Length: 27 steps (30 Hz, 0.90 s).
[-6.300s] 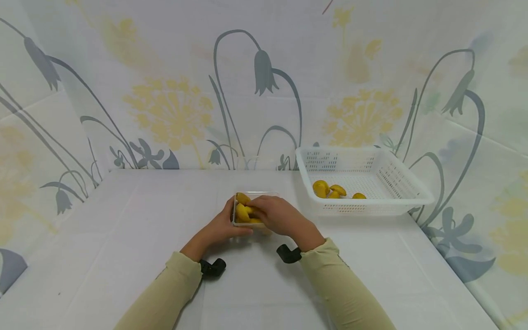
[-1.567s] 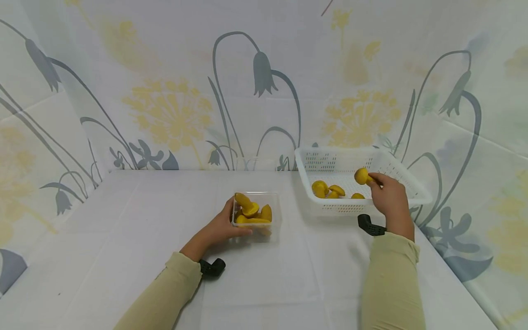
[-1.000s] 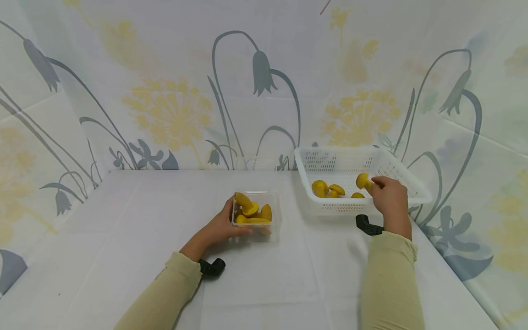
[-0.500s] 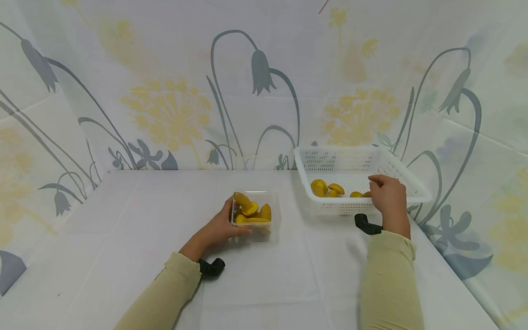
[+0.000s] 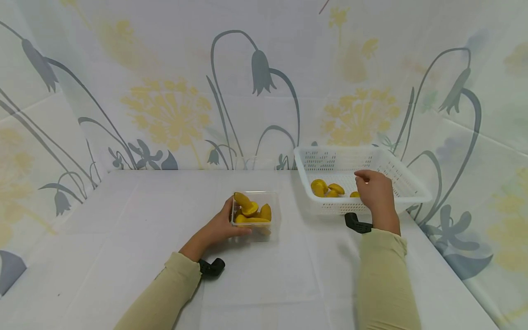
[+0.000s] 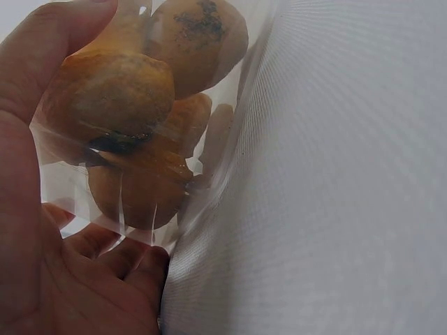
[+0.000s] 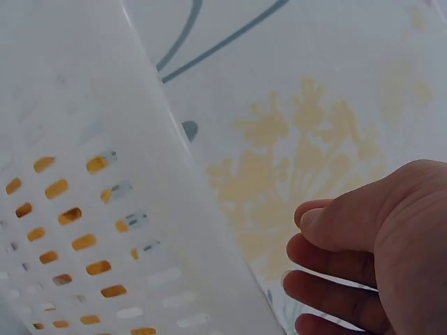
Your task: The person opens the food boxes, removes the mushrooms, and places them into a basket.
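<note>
My left hand [image 5: 222, 225] grips the left side of a clear plastic box [image 5: 275, 229] on the table. Several yellow-brown mushrooms [image 5: 249, 209] fill the box, one leaning on its rim. Through the clear wall, the left wrist view shows dark-marked mushrooms [image 6: 105, 105] between thumb and fingers. Over the front of a white perforated basket [image 5: 326, 208] is my right hand [image 5: 375, 190], its fingers loosely bent and holding nothing. Mushrooms [image 5: 336, 189] lie in the basket's front left; the hand hides part of the basket floor. In the right wrist view the hand [image 7: 405, 244] is beside the basket wall [image 7: 160, 174].
A faint, transparent box-like thing [image 5: 256, 163] stands at the back of the white cloth-covered table [image 5: 144, 220]. Behind it hangs a flower-patterned cloth [image 5: 173, 55]. Each wrist wears a black camera mount [image 5: 212, 267].
My right hand went from the box to the basket, where it held a mushroom, then let it down inside. Now it has lifted slightly and shifted left. The left hand stays at the box.
</note>
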Each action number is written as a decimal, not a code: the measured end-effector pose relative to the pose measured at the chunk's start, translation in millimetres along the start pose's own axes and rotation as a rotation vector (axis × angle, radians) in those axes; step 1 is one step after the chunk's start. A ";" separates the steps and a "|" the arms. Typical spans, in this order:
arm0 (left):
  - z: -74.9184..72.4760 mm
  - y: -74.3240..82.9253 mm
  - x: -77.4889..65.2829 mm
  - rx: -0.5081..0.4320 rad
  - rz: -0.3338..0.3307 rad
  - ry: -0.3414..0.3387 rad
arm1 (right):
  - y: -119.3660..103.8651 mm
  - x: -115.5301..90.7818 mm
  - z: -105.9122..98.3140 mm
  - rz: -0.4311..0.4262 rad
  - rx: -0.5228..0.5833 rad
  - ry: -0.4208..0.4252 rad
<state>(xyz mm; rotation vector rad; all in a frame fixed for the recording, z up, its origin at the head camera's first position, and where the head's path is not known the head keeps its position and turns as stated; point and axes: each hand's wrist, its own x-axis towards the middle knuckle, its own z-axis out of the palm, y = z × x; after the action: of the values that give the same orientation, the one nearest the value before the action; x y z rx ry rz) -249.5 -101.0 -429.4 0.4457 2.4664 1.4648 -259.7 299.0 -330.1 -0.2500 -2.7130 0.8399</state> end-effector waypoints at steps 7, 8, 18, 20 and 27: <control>-0.4 0.3 0.1 0.001 0.003 -0.003 | -12.5 -3.1 1.7 -0.079 -0.016 -0.023; -0.5 0.4 0.0 0.000 0.001 -0.003 | -14.3 -3.4 2.0 -0.082 -0.014 -0.031; -0.6 1.5 -0.9 0.001 -0.008 0.001 | -31.6 -2.6 13.9 -0.163 -0.027 -0.104; -0.4 1.6 -1.1 -0.002 -0.007 0.001 | -34.9 -2.8 15.9 -0.184 -0.028 -0.119; -0.1 0.5 -0.8 0.001 0.004 0.000 | -46.0 -5.7 20.0 -0.230 -0.029 -0.166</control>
<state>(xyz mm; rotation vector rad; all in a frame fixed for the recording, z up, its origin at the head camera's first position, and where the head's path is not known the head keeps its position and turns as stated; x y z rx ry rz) -248.6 -101.2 -428.9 0.4516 2.4679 1.4645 -264.4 249.6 -320.7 0.1299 -2.8366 0.7864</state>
